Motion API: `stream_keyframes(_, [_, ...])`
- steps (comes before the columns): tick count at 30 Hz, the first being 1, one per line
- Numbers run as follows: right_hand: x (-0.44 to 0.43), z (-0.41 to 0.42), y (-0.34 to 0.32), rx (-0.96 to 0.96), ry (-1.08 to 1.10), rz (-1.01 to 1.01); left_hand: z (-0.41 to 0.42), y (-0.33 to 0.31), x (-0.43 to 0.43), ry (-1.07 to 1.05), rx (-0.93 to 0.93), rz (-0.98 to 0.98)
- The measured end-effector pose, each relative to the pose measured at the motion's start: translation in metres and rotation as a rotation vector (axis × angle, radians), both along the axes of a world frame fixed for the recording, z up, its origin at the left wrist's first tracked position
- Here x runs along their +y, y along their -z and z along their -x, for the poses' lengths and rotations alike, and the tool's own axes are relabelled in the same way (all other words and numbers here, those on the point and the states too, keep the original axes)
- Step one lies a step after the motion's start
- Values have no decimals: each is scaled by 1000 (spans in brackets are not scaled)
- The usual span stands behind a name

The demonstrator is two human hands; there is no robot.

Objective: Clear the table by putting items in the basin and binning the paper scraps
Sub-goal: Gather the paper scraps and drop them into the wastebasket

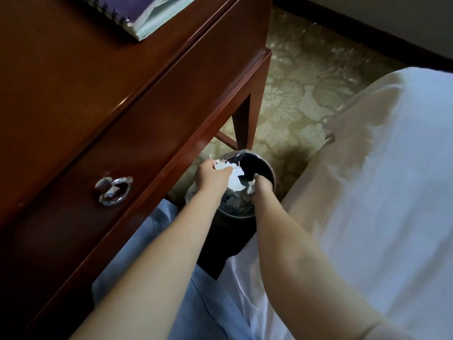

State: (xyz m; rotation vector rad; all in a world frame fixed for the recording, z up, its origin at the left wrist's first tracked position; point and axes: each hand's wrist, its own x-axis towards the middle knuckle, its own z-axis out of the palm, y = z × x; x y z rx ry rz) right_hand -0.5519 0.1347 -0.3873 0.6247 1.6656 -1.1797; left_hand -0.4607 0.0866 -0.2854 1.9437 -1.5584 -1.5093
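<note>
The worktop (73, 69) takes up the left side, with a notebook (127, 11) on its far end. A ring pull (114, 191) sits on the drawer (73, 168) front below the worktop's edge. The bin (266, 165) stands on the floor (294, 94) just right of the worktop, in front of its leg (245, 123). Over the bin's mouth are the left hand (210, 176), nearer the worktop, and the right hand (263, 186), at the right rim. Paper scraps (234, 176) lie between the hands, gripped by the left one. The bed (392, 168) lies right of the bin.
</note>
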Motion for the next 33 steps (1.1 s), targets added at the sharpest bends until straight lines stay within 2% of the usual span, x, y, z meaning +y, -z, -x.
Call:
stream_keyframes(3, [2,7,30,8,-41,21,-1,7,-3,-20,0,-24])
stream_keyframes(5, [4,7,18,-32,11,-23,0,13,-4,-28,-1,-39])
stream_keyframes(9, [4,-8,-17,-99,108,193,11,24,-5,-43,-23,-73])
stream_keyframes(12, [5,-12,-19,-172,218,330,23,30,-4,30,-61,-127])
stream_keyframes(16, [4,-9,-29,-237,284,359,32,27,1,137,-42,-302])
stream_keyframes(21, [9,-8,-32,-233,294,315,31,24,-6,162,-14,-366])
stream_keyframes(27, [4,-8,-28,-103,166,194,19,17,-8,143,-9,-316])
stream_keyframes(33, [-7,-7,-48,-53,58,176,7,3,-6,116,17,-212])
